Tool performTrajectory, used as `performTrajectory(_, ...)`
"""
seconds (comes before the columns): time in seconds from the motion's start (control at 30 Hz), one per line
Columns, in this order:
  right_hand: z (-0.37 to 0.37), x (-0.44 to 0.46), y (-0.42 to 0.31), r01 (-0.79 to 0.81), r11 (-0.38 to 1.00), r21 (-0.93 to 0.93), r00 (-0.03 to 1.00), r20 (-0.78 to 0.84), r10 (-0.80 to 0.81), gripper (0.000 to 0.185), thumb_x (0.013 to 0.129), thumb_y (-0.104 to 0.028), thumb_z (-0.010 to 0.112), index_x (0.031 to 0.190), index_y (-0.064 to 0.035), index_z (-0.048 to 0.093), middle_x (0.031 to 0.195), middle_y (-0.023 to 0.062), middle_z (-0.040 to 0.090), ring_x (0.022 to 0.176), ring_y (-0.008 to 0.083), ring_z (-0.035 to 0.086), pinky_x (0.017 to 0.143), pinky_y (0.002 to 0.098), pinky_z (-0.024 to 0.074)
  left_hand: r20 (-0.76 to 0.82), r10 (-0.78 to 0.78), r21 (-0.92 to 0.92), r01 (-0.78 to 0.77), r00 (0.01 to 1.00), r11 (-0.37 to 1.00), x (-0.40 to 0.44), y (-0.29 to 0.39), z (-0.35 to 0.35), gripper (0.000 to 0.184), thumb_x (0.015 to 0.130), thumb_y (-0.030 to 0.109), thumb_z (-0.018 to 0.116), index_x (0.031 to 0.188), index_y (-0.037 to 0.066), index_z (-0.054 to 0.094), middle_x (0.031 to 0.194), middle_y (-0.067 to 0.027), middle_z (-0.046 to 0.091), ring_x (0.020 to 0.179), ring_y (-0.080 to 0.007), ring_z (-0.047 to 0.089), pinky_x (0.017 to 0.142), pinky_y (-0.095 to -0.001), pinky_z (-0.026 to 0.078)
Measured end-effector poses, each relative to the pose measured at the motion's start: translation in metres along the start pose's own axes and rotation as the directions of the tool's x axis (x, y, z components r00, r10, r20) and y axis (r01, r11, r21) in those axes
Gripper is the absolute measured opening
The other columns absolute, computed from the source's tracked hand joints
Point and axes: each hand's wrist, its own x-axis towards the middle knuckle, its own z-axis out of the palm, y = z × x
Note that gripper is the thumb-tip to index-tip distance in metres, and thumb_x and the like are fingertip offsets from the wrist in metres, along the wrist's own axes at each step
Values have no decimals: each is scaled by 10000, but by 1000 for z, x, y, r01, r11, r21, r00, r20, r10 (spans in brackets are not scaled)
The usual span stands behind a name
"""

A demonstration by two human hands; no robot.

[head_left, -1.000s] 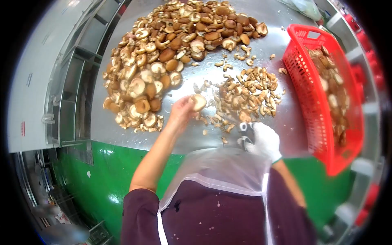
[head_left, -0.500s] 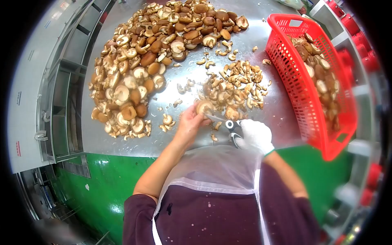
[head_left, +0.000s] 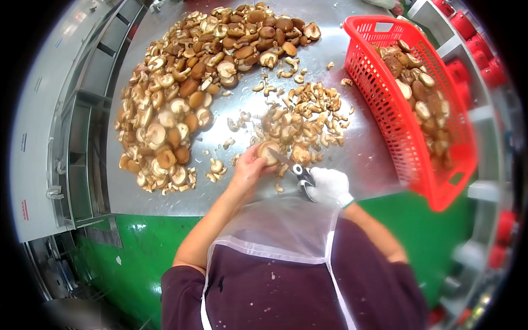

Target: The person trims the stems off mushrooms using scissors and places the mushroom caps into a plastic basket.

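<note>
My bare left hand (head_left: 249,168) pinches a shiitake mushroom (head_left: 269,154) between thumb and fingers, its pale underside turned up. My right hand (head_left: 330,188), in a white knitted glove, is closed round the dark handles of a pair of scissors (head_left: 299,171). The blades point up and left, their tip at the mushroom's edge; whether they touch it I cannot tell. Just beyond both hands lies a loose heap of cut mushroom stems (head_left: 308,113). A large pile of whole shiitake mushrooms (head_left: 190,88) spreads over the table's left and far side.
The metal table (head_left: 368,159) has its near edge against my apron (head_left: 275,225). On the right stands a red perforated basket (head_left: 379,96) with mushrooms (head_left: 421,93) in it. Metal shelving (head_left: 82,132) runs along the left, above a green floor (head_left: 140,242).
The view has shifted, so table and basket sit further left. The scissors have tilted slightly against the mushroom, which stays in my left hand.
</note>
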Motion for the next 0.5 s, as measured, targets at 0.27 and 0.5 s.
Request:
performTrajectory(0.27,45,-27,54,-163,821,547,943,-158,292,269,786,-295,701,756,-52,590,678,166,585,587,319,568,573,381,461,225,58,33,-67,973,997,25,85,89,441,895,27,442,1324,-58,385,1215,-178,536,1073,-247,596,912,-315,534)
performTrajectory(0.5,51,-28,48,-213,478,852,930,26,367,177,826,-22,494,662,-86,508,572,-43,450,499,71,386,452,256,289,478,610,293,-769,633,569,41,104,135,495,880,192,599,1311,0,449,1238,-199,526,1051,-224,584,839,-341,522)
